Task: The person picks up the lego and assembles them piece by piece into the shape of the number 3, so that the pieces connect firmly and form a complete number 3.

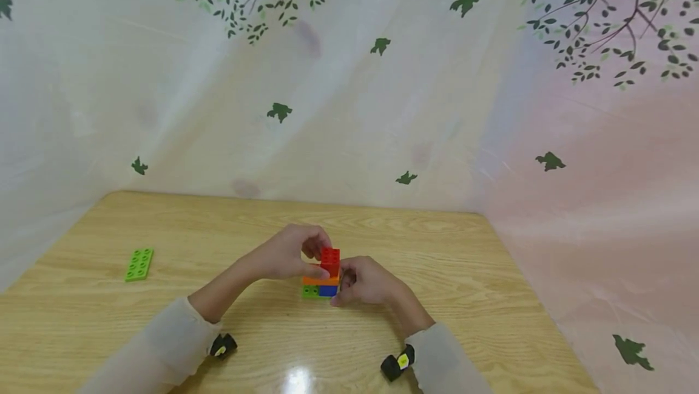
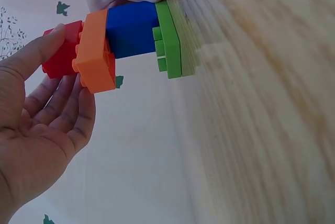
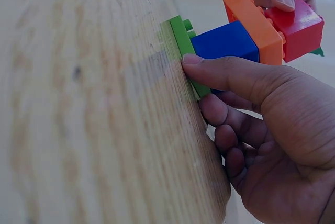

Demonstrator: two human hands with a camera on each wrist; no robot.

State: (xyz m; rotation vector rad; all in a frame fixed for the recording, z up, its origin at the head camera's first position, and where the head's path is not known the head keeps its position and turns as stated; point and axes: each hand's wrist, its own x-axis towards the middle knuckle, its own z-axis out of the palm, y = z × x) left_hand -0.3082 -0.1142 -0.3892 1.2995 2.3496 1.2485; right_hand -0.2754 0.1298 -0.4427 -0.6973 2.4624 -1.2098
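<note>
A stack of toy building bricks stands on the table in front of me. At its base is a thin green plate point(image 2: 170, 46), then a blue brick point(image 2: 131, 30), an orange brick point(image 2: 93, 59) and a red brick point(image 1: 330, 257) on top. The orange brick overhangs the blue one to the left. My left hand point(image 1: 289, 254) pinches the red brick, thumb on the near side and fingers behind. Down at the base, my right hand point(image 1: 371, 281) grips the end of the green plate between thumb and forefinger, beside the blue brick.
A second, light green studded plate point(image 1: 139, 264) lies flat on the left part of the wooden table point(image 1: 246, 345). Behind and to the sides hangs a pale cloth point(image 1: 338, 151) with leaf and branch prints. Each wrist wears a black strap with a small device.
</note>
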